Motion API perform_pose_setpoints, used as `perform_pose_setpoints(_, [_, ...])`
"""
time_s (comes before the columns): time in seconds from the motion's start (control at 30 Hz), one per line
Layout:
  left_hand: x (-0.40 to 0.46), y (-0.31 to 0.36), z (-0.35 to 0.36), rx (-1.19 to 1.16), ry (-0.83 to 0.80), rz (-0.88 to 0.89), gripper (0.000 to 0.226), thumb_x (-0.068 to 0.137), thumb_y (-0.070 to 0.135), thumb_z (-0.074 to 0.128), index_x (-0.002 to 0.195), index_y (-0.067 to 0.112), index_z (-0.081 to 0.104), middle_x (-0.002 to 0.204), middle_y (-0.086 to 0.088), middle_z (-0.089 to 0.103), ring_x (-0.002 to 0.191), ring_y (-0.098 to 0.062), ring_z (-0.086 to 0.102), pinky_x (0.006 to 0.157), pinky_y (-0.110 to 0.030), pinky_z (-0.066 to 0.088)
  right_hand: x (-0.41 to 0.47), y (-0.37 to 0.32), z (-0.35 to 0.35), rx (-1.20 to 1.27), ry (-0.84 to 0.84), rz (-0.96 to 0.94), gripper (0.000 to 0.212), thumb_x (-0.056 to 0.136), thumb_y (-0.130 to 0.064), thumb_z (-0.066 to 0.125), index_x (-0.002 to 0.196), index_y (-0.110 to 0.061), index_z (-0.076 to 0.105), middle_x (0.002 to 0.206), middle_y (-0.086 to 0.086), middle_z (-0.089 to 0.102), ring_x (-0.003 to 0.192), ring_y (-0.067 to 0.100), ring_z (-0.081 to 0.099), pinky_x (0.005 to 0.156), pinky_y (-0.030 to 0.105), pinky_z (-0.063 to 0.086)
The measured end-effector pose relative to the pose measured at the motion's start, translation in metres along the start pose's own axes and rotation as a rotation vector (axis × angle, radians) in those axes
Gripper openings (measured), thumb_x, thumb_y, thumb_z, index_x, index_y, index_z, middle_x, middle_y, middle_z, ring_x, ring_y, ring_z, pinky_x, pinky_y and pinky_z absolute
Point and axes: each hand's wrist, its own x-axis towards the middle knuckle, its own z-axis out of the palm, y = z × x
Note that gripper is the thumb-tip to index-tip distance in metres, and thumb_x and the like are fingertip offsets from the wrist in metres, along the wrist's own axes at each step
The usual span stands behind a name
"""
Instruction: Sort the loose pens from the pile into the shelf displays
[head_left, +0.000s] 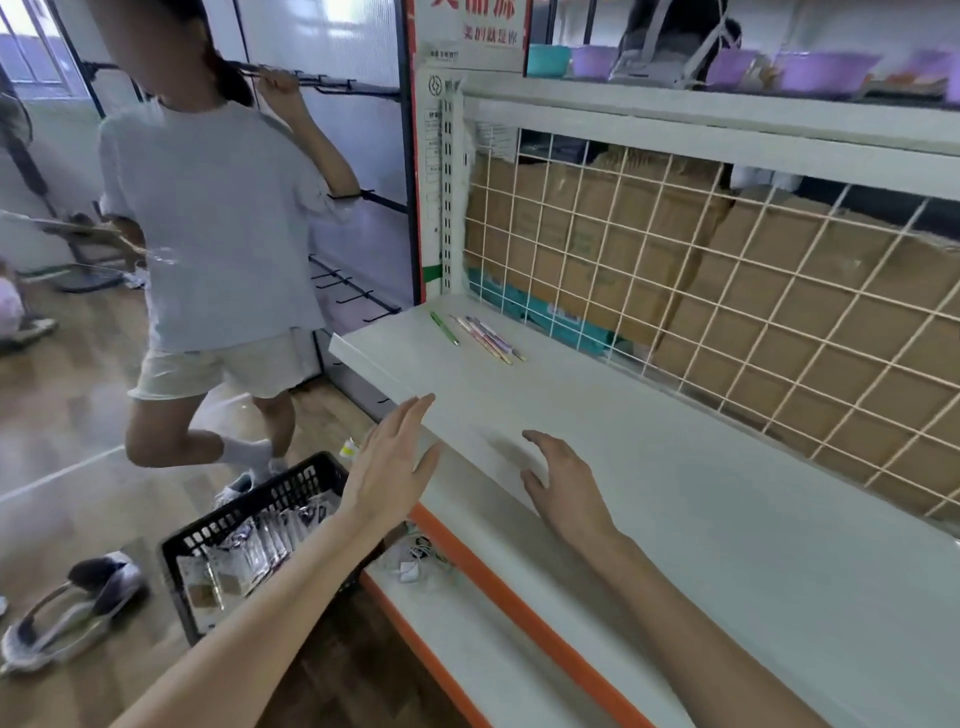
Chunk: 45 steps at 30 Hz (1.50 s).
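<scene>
Between picks, nothing held.
Left hand (392, 462) and right hand (558, 480) spread, empty, over shelf (649, 467); next, probably reaching toward pens (480, 335) at far end.

The white shelf (649, 467) has wide bare room from its front edge to the wire grid (727, 322) at the back, which closes the way to the cardboard boxes (597, 234) behind it. At 11 o'clock on the shelf, a few pens (485, 338) lie close together near the corner post (447, 197). The upper shelf (727, 130) limits room from above. At 8 o'clock, a black basket (249, 525) stands on the floor just beside the lower shelf (493, 649). A person (218, 234) stands at 10 o'clock, near the shelf end. Both hands, left (389, 467) and right (566, 488), hold nothing.
</scene>
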Motion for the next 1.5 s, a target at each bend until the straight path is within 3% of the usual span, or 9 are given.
perform_pose_setpoints(0.33, [0.070,-0.046,0.027,-0.118,-0.007,-0.078,0.052,0.095,0.031,0.049,0.144,0.024,0.031,0.144,0.003,0.036,0.120,-0.018,0.049,0.095,-0.039,0.044,0.094,0.021,0.033,0.022,0.011,0.048,0.046,0.092,-0.006,0.050,0.137,-0.012,0.042,0.141,0.007,0.045,0.128,0.021,0.043,0.094,0.006,0.019])
perform_pose_setpoints(0.47, [0.124,-0.072,0.044,-0.110,-0.073,-0.142,0.050,0.096,0.032,0.048,0.143,0.025,0.033,0.140,-0.001,0.040,0.115,-0.021,0.053,0.093,-0.039,0.044,0.154,0.024,0.046,0.089,0.027,0.089,0.047,0.092,-0.005,0.049,0.138,-0.011,0.041,0.142,0.008,0.043,0.128,0.022,0.042,0.102,0.017,0.025])
perform_pose_setpoints(0.7, [0.220,-0.102,0.078,-0.168,-0.195,-0.266,0.043,0.096,0.029,0.048,0.137,0.023,0.038,0.129,-0.004,0.047,0.104,-0.016,0.055,0.087,-0.028,0.044,0.254,0.027,0.063,0.072,0.089,0.072,0.042,0.086,-0.002,0.049,0.128,-0.007,0.054,0.125,0.014,0.058,0.113,0.030,0.052,0.089,0.024,0.035])
perform_pose_setpoints(0.83, [0.259,-0.115,0.100,-0.217,-0.238,-0.372,0.038,0.095,0.027,0.050,0.132,0.022,0.043,0.118,-0.005,0.057,0.093,-0.019,0.059,0.087,-0.035,0.049,0.291,0.033,0.075,0.018,0.138,0.073,0.044,0.087,-0.001,0.048,0.128,-0.011,0.056,0.117,0.014,0.061,0.107,0.030,0.053,0.089,0.028,0.039])
perform_pose_setpoints(0.97, [0.285,-0.119,0.114,-0.174,-0.209,-0.396,0.035,0.093,0.023,0.052,0.127,0.014,0.047,0.113,-0.009,0.060,0.099,-0.026,0.056,0.076,-0.026,0.037,0.311,0.034,0.086,-0.128,0.078,0.041,0.041,0.088,0.000,0.047,0.126,-0.008,0.058,0.116,0.017,0.062,0.106,0.034,0.053,0.093,0.035,0.041])
perform_pose_setpoints(1.13, [0.321,-0.131,0.122,0.027,-0.288,-0.440,0.044,0.091,0.040,0.046,0.125,0.012,0.045,0.120,-0.010,0.050,0.095,-0.022,0.045,0.062,-0.024,0.033,0.328,0.038,0.095,-0.280,0.102,0.061,0.024,0.081,0.003,0.058,0.100,-0.005,0.068,0.095,0.014,0.062,0.088,0.034,0.057,0.077,0.037,0.046])
perform_pose_setpoints(1.27, [0.340,-0.129,0.117,0.007,-0.325,-0.450,0.047,0.088,0.028,0.055,0.124,0.002,0.037,0.114,-0.013,0.046,0.090,-0.027,0.049,0.066,-0.032,0.037,0.337,0.035,0.100,-0.369,0.095,0.101,0.017,0.078,0.003,0.062,0.091,-0.004,0.070,0.089,0.013,0.061,0.082,0.032,0.059,0.071,0.035,0.047])
perform_pose_setpoints(1.4, [0.358,-0.140,0.116,-0.016,-0.388,-0.344,0.042,0.086,0.010,0.058,0.120,-0.001,0.037,0.108,-0.020,0.056,0.097,-0.035,0.056,0.067,-0.036,0.042,0.347,0.031,0.095,-0.436,0.019,0.167,0.030,0.096,-0.012,0.040,0.117,-0.010,0.062,0.112,0.011,0.057,0.103,0.029,0.053,0.087,0.034,0.041])
perform_pose_setpoints(1.5, [0.367,-0.152,0.111,-0.113,-0.450,-0.333,0.045,0.081,0.007,0.065,0.120,-0.001,0.044,0.104,-0.021,0.063,0.101,-0.034,0.058,0.075,-0.035,0.046,0.353,0.029,0.097,-0.493,0.001,0.266,0.032,0.098,-0.016,0.038,0.122,-0.012,0.059,0.118,0.009,0.057,0.107,0.027,0.052,0.088,0.033,0.041])
